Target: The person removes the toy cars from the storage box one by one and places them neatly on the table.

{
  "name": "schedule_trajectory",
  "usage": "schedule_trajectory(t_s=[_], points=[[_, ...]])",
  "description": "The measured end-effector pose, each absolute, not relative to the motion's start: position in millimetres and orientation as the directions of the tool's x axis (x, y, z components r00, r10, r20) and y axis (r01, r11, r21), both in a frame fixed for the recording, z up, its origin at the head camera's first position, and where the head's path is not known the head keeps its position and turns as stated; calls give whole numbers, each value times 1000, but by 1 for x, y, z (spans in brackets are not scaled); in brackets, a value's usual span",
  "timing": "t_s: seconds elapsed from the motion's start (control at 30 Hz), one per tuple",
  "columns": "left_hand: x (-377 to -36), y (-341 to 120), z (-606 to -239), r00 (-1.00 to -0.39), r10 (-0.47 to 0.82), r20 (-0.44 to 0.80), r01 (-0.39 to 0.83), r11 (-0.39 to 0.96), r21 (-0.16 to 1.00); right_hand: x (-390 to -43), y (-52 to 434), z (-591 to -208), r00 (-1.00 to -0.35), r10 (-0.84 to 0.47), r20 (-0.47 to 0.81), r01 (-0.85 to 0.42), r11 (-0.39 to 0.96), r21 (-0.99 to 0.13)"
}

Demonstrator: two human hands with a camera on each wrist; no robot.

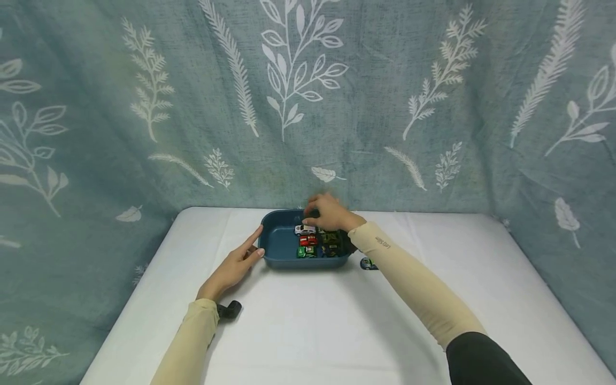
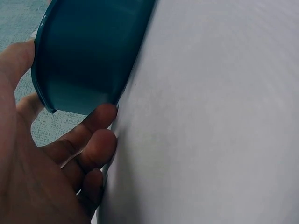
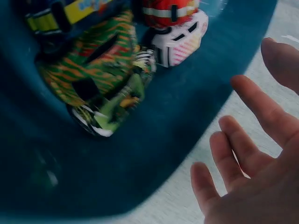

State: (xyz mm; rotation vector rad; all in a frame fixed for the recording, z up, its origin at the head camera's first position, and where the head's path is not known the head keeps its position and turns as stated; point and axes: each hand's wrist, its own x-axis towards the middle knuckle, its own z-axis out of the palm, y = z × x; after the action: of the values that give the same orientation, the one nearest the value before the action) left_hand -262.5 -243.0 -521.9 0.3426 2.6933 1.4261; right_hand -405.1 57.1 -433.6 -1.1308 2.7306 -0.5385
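Note:
A dark blue tray [image 1: 279,245] stands near the table's far edge. In it, toward the middle and right, sit several toy cars, among them a white car [image 1: 305,230], a red car [image 1: 308,240] and a green car [image 1: 306,252]. My left hand [image 1: 233,268] touches the tray's left side with thumb and a finger; its other fingers bend loosely near the base in the left wrist view. Over the far right part of the tray is my right hand [image 1: 329,213]. The right wrist view shows its fingers spread, holding nothing, beside an orange-striped green car [image 3: 96,60].
Another toy car [image 1: 369,263] lies on the white table [image 1: 298,321] just right of the tray, partly hidden by the right sleeve. A leaf-patterned curtain [image 1: 366,107] hangs directly behind the table. A black wrist camera [image 1: 231,310] sits at the left wrist.

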Motion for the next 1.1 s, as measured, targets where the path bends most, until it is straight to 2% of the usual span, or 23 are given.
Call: schedule_trajectory(t_s=[0.37,0.73,1.1], points=[[-263,-245,-522,-975,219,46,161,544,824,-415,50,-444,-694,-716,-70,-622,646,-442],[-263,-244,-521,-974,225,35,155,544,825,-414,43,-455,-720,-677,-151,-619,726,-301],[-265,-245,-522,-973,226,42,163,550,819,-414,38,-465,-734,-673,-97,-642,733,-228]])
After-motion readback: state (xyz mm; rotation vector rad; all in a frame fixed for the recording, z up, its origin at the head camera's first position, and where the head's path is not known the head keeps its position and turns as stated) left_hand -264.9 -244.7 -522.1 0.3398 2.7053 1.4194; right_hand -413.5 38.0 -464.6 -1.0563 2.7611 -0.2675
